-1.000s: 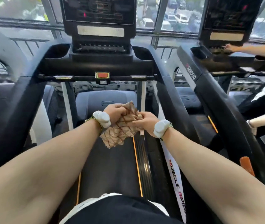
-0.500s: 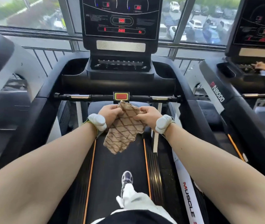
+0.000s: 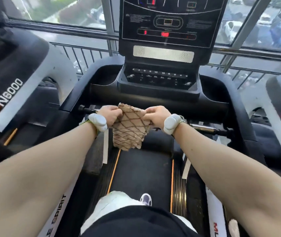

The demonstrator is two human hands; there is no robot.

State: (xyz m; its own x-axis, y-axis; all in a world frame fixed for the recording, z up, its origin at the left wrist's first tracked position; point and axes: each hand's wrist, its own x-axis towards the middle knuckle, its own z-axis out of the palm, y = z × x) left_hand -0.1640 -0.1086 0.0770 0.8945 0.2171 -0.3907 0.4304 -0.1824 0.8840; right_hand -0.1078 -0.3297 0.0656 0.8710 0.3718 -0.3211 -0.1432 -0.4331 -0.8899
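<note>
Left hand [image 3: 109, 115] and right hand [image 3: 157, 115] apart now, cloth [image 3: 129, 132] stretched wider

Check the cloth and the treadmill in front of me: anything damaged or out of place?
The cloth, gripped by the left hand and right hand, has ragged, frayed edges at its top and bottom. The treadmill console looks intact.

A gym: black treadmills marked PN6000 [image 3: 6, 94] stand side by side, each with a lit console panel [image 3: 167, 23], facing large windows [image 3: 59, 11].
</note>
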